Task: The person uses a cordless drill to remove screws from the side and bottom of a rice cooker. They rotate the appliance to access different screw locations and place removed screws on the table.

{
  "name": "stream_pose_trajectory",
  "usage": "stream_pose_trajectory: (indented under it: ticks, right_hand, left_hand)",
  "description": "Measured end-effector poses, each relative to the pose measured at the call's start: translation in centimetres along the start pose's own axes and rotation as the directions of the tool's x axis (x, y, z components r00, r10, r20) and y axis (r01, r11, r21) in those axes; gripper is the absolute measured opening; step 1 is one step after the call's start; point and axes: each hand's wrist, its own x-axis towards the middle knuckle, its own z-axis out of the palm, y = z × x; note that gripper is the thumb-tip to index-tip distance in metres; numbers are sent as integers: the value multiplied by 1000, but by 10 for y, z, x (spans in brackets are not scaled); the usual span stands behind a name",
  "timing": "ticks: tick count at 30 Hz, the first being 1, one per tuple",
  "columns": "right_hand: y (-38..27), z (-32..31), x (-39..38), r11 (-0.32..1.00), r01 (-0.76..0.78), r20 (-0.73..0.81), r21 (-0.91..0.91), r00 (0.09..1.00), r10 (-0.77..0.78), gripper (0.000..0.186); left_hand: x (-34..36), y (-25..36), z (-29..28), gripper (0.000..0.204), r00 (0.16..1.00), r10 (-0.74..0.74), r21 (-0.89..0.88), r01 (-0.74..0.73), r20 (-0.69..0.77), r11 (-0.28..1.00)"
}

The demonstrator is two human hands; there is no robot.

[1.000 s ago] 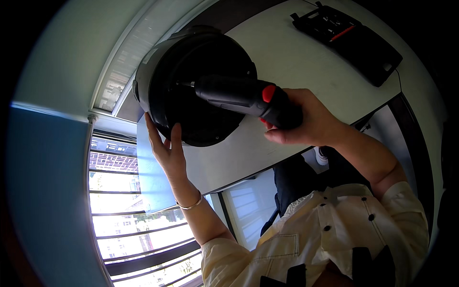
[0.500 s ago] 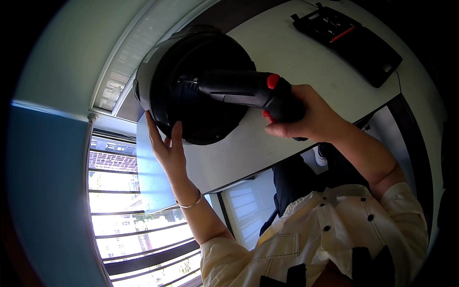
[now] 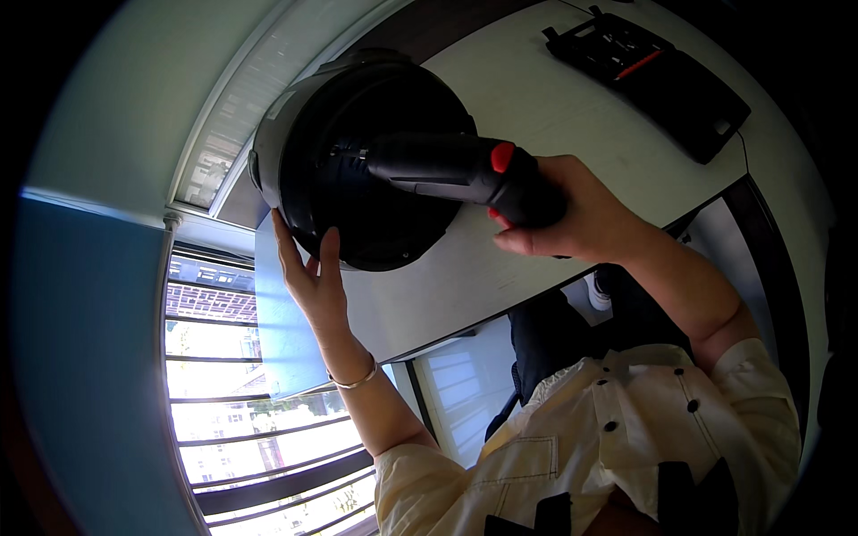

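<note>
A round pot-like appliance, perhaps an electric cooker, lies on its side with its black base facing me and its silver-grey body behind. My left hand grips its lower left edge, fingers along the body and thumb on the base rim. Wrapped around the handle of a black cordless screwdriver with red buttons is my right hand. The tool is held roughly level, its bit pointing left at the dark base. Shadow hides whether the tip sits on a screw.
The appliance rests on a pale table against the wall side. An open black tool case with bits and a red piece lies at the far right. A barred window is at left, and a blue panel beyond it.
My right hand and the screwdriver's rear have shifted slightly left, and the handle has rolled a little. My left hand and the appliance look unmoved.
</note>
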Motion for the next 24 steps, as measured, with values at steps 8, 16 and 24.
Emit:
stream_pose_trajectory:
  ticks: [8, 16, 24]
  right_hand:
    - [4, -1, 2, 993, 110, -24, -43, 994, -111, 27]
    - [5, -3, 2, 995, 93, -20, -41, 995, -94, 26]
    - [3, -5, 3, 998, 58, 1, -31, 998, -58, 26]
  left_hand:
    - [1, -2, 1, 60, 1000, 27, 12, -27, 1, 1000]
    - [3, -10, 0, 64, 995, 97, 36, -97, -19, 995]
    - [1, -1, 1, 59, 1000, 20, -4, -20, -4, 1000]
